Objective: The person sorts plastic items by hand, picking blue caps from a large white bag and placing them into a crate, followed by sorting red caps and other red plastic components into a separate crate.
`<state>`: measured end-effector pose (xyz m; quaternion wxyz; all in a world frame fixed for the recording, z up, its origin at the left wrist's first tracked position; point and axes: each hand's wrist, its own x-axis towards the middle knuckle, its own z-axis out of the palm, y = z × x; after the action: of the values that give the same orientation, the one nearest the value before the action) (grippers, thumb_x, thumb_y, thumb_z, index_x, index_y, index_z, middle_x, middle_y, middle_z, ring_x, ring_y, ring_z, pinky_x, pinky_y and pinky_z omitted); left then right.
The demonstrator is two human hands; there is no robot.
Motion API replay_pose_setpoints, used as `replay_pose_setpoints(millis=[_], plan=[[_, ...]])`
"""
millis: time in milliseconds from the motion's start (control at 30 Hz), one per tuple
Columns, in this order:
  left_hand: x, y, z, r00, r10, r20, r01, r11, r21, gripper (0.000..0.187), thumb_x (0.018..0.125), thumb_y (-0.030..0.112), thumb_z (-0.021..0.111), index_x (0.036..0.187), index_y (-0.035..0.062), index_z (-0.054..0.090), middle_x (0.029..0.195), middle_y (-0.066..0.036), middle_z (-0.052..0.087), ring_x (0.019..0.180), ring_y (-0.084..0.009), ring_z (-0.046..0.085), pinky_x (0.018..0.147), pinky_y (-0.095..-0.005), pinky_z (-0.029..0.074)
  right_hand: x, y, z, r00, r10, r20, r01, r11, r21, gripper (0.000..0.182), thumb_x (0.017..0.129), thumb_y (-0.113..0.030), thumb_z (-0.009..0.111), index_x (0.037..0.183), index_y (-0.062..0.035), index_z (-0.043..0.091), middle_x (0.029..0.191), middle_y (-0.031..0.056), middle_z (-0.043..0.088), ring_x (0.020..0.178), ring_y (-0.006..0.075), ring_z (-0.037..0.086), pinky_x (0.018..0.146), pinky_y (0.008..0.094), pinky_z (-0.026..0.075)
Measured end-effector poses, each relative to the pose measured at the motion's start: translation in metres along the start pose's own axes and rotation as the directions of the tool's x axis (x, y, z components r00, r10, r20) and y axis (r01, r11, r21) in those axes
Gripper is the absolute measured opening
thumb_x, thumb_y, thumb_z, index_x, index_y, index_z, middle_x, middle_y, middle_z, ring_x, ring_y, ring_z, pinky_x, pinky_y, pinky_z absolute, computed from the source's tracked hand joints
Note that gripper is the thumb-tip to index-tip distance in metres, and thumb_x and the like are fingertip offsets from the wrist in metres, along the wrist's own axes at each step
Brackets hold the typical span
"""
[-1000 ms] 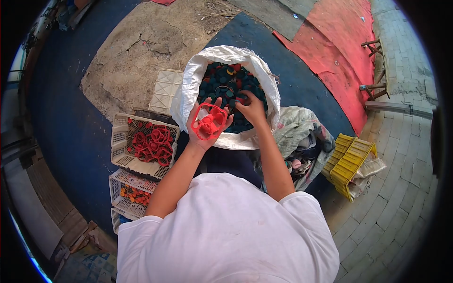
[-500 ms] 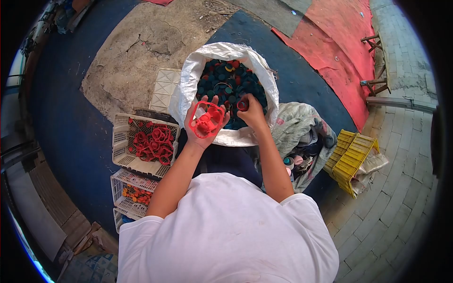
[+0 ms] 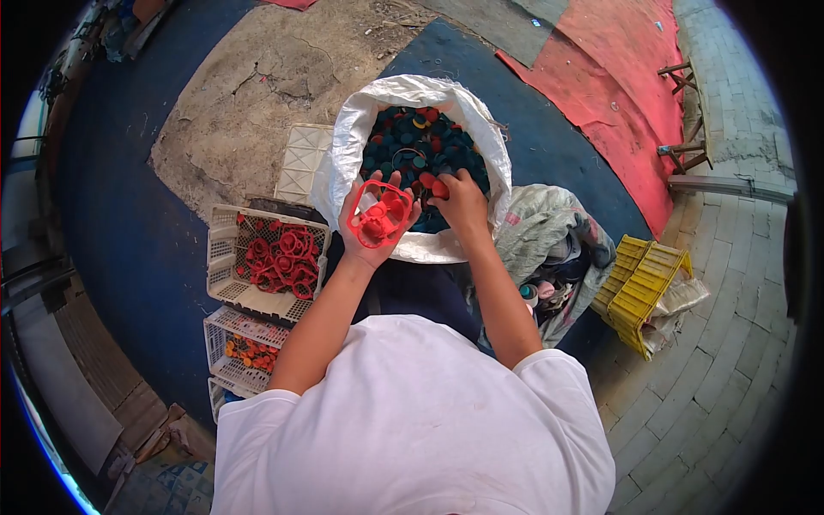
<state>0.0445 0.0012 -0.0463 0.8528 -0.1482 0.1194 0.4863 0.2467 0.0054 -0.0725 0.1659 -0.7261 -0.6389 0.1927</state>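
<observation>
Palm up over the near left part of a white woven sack [image 3: 348,129], my left hand [image 3: 367,251] is curled around a red plastic bottle handle [image 3: 351,227] and several red caps [image 3: 375,225]. My right hand [image 3: 466,209] is close beside it, fingers bent over the sack's contents, with a red cap [image 3: 439,188] pinched at the fingertips. Another red cap [image 3: 427,179] shows right next to that one. Below both hands the sack holds many dark green caps [image 3: 403,137], with some red ones and a yellow one among them.
On the left stand a crate [image 3: 221,257] of red plastic handles [image 3: 283,262] and a crate [image 3: 225,329] of orange pieces [image 3: 249,350]. At right are a grey sack [image 3: 536,219] with mixed items, yellow crates [image 3: 635,275] and a wooden stool [image 3: 685,150].
My right hand's fingers have shifted, and the red cap in them has turned from its dark open side to a bright red face. My left hand keeps its hold.
</observation>
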Motion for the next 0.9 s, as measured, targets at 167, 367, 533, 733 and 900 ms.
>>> replay_pose_setpoints(millis=[167,367,533,733,900], plan=[[-0.001,0.0,0.004,1.0,0.005,-0.016,-0.005,1.0,-0.004,0.035,0.1,0.043,0.059,0.122,0.0176,0.067,0.133,-0.011,0.062,0.118,-0.0348,0.06,0.109,-0.0539,0.043,-0.001,0.001,-0.007,0.99,0.104,-0.095,-0.085,0.979,0.185,0.054,0.07,-0.028,0.091,0.116,-0.0059,0.073,0.103,0.0135,0.066,0.091,0.0319,0.069,0.08,0.0396,0.056],[0.0,0.0,0.009,0.998,0.02,-0.057,-0.02,1.0,-0.014,0.035,0.098,0.042,0.062,0.122,0.0167,0.065,0.134,-0.014,0.061,0.125,-0.0373,0.057,0.111,-0.0549,0.042,-0.004,-0.002,-0.013,0.97,0.232,-0.068,-0.128,0.732,0.669,0.048,0.076,-0.021,0.089,0.116,-0.0023,0.068,0.101,0.0075,0.071,0.088,0.0189,0.069,0.077,0.0313,0.055],[0.001,-0.001,0.015,0.998,0.037,-0.057,-0.036,0.999,0.021,0.038,0.097,0.042,0.064,0.125,0.0161,0.063,0.139,-0.013,0.058,0.133,-0.0405,0.051,0.113,-0.0569,0.042,-0.016,-0.024,-0.032,0.982,0.185,-0.029,-0.065,0.48,0.875,0.05,0.076,-0.02,0.091,0.117,-0.0031,0.068,0.096,0.0024,0.071,0.085,0.0079,0.065,0.073,0.0248,0.052],[0.004,0.004,0.001,0.999,0.036,-0.032,-0.032,0.993,0.118,0.044,0.1,0.052,0.053,0.128,0.0188,0.062,0.145,-0.011,0.055,0.135,-0.0352,0.05,0.113,-0.0562,0.04,-0.034,-0.079,-0.054,0.97,-0.141,-0.197,0.233,0.769,0.596,0.056,0.069,-0.025,0.093,0.116,-0.0058,0.071,0.095,0.005,0.061,0.079,0.0147,0.059,0.068,0.027,0.049],[0.003,0.006,0.0,0.999,0.045,-0.002,-0.043,0.976,0.212,0.045,0.102,0.053,0.049,0.13,0.0194,0.062,0.145,-0.008,0.055,0.135,-0.0322,0.051,0.115,-0.0561,0.038,-0.039,-0.092,-0.036,0.927,-0.195,-0.321,0.342,0.792,0.506,0.059,0.072,-0.03,0.09,0.122,-0.0063,0.069,0.097,0.0077,0.057,0.085,0.0208,0.057,0.076,0.0314,0.049]])
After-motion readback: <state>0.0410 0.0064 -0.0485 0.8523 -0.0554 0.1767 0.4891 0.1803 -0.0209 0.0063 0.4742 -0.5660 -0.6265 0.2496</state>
